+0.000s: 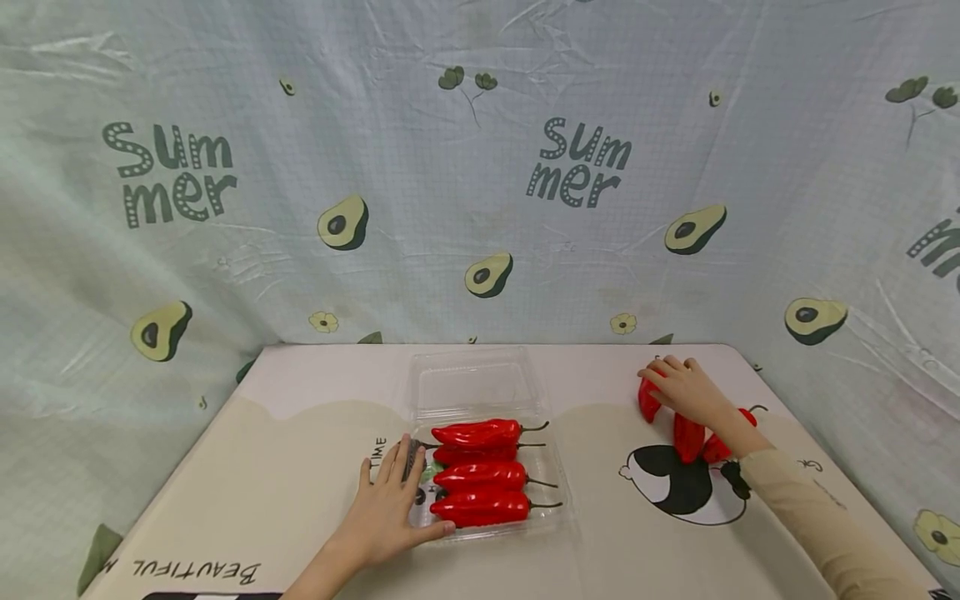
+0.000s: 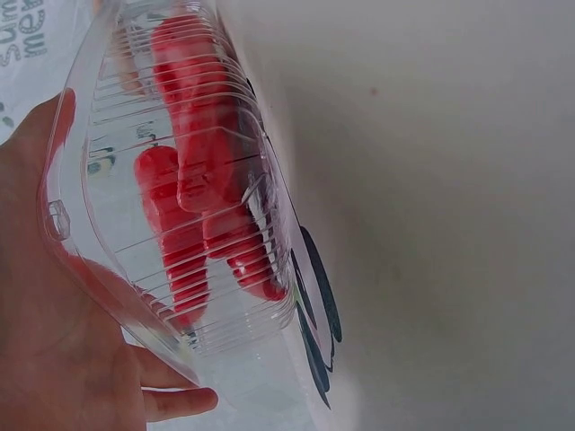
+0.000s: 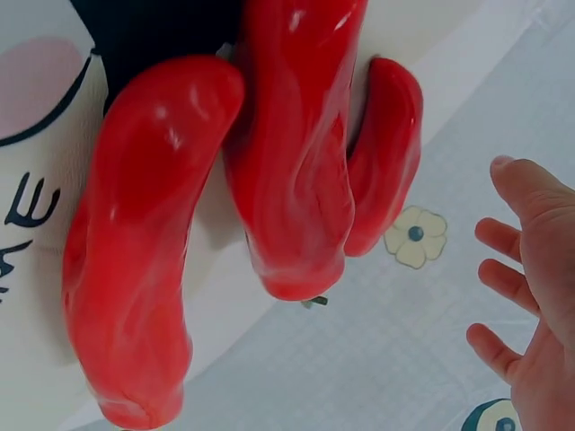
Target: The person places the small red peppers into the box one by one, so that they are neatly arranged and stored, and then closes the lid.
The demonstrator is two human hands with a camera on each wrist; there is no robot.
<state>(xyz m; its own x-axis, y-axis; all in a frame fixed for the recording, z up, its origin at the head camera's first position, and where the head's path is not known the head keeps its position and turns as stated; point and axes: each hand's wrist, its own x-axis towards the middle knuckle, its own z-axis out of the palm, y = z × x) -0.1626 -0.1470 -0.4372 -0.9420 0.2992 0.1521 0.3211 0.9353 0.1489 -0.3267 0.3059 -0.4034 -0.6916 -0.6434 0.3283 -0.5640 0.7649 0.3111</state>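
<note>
Several glossy red peppers [image 1: 483, 477] with dark stems lie side by side in a clear plastic clamshell box [image 2: 76, 180]. My left hand [image 1: 378, 517] rests at the box's left side, fingers spread, thumb along the near edge; in the left wrist view this hand [image 2: 63, 305] lies against the clear wall. Over at the right, my right hand [image 1: 686, 393] hovers by three loose peppers, partly covering them: the far pepper [image 1: 648, 402], the middle pepper [image 1: 687, 438] and the right pepper [image 1: 716, 451]. In the right wrist view the right hand's fingers [image 3: 494, 350] are apart from the peppers.
The box's clear lid [image 1: 472, 385] is folded back flat behind it. Underneath is a pale printed table cover [image 1: 300, 467]. A curtain with avocado prints [image 1: 420, 167] hangs behind the table's far edge and along the sides.
</note>
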